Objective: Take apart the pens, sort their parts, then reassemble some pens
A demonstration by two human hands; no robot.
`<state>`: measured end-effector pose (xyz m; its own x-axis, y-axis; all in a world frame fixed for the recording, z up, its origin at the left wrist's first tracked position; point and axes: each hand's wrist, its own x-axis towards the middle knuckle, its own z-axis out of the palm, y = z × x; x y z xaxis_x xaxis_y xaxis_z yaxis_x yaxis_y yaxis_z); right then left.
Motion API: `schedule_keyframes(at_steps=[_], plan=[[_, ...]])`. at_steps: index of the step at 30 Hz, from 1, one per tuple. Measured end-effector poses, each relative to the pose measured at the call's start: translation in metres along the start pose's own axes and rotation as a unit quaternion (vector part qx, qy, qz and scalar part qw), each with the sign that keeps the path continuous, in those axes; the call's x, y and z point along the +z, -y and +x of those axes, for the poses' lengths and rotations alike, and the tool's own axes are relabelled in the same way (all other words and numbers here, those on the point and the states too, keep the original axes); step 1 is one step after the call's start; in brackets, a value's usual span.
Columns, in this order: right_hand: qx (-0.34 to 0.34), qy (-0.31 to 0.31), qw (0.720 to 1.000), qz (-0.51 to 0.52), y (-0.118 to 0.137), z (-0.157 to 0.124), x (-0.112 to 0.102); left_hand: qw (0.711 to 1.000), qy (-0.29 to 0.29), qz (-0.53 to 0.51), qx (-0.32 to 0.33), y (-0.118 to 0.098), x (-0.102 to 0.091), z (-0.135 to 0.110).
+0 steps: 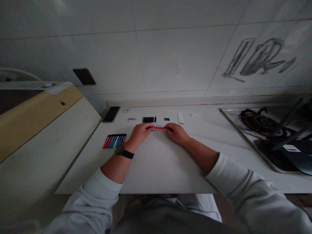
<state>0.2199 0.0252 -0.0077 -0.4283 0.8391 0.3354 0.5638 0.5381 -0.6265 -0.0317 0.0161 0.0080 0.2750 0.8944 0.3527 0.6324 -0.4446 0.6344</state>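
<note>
Head view: the left hand (140,134) and right hand (177,133) pinched one red rod (159,127) between them, fingers closed on its two ends. Left of the fingers lay one phone (111,114) and one row of pens (114,141), too small to count surely.

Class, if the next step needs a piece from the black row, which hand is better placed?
Probably the left hand: the black row lies just beyond it. The right hand is farther away, and both hold the red rod.

Countertop (161,169) open between 2 forearms (202,154); red barrel (159,128) bars far end, pens (114,141) left, stove (237,125) right.
</note>
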Motion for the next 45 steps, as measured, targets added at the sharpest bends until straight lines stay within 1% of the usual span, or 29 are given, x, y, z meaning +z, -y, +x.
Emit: schedule_keyframes(at_steps=[3, 8, 11, 14, 18, 20, 26, 33, 40, 45], plan=[[0.001, -0.022, 1.0, -0.01, -0.005, 0.001, 0.001, 1.0, -0.018, 0.006, -0.008, 0.001, -0.002, 0.002], [0.029, -0.061, 0.998, -0.021, -0.007, 0.001, -0.002, 0.996, -0.094, 0.003, -0.003, 0.009, -0.007, 0.005], [0.051, -0.078, 0.996, -0.014, -0.006, 0.0, -0.003, 0.993, -0.113, 0.011, -0.012, 0.014, -0.008, 0.006], [0.067, -0.077, 0.995, -0.016, -0.004, 0.0, -0.003, 0.996, -0.084, 0.03, -0.009, 0.014, -0.007, 0.005], [0.079, -0.058, 0.995, -0.031, -0.003, 0.0, -0.002, 0.998, -0.008, 0.053, 0.029, 0.01, -0.001, 0.003], [0.077, -0.044, 0.995, -0.04, -0.002, 0.0, -0.002, 0.997, 0.018, 0.069, 0.04, 0.007, 0.0, 0.002], [0.076, -0.024, 0.995, -0.055, -0.004, -0.001, -0.001, 0.992, 0.05, 0.105, 0.054, 0.001, -0.002, 0.0], [0.083, -0.015, 0.994, -0.07, -0.002, -0.001, -0.001, 0.989, 0.052, 0.123, 0.067, -0.006, -0.006, -0.001], [0.084, -0.012, 0.994, -0.073, 0.0, -0.001, -0.002, 0.992, 0.037, 0.096, 0.077, -0.009, -0.008, -0.001], [0.087, -0.01, 0.994, -0.071, 0.002, -0.001, -0.003, 0.998, 0.005, 0.04, 0.058, -0.009, -0.011, 0.002]])
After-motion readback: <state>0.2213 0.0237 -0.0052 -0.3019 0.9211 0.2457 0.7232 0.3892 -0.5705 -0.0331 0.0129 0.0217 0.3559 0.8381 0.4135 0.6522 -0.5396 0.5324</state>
